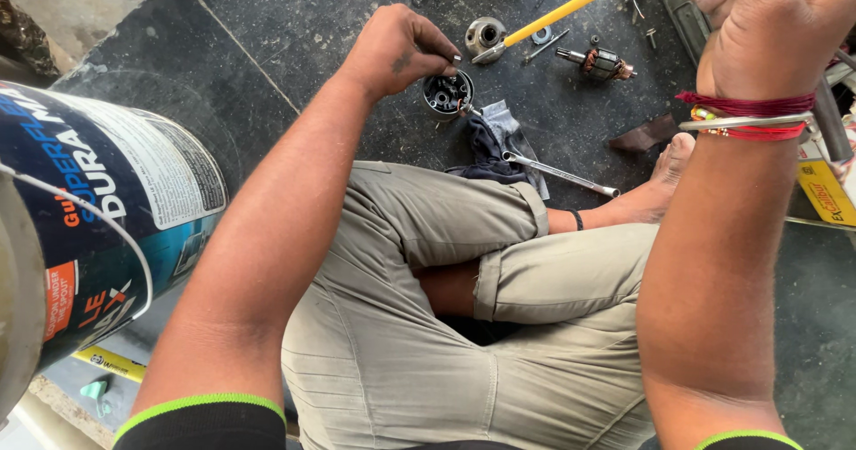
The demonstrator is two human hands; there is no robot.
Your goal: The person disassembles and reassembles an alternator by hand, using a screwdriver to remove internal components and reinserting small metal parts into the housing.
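Pinching motor housing [448, 91] w/ left hand [397, 50]; right hand [767, 22] grip unclear, cropped.

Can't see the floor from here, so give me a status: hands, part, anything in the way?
Left hand pinching rim of round black motor housing on dark floor. Right hand gripping yellow-handled screwdriver, raised. Spanner and armature lie nearby, apart.

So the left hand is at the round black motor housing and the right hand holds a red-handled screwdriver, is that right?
Not quite: the head view shows the screwdriver handle is yellow, not red. The right hand holds it, while the left hand is at the round black motor housing.
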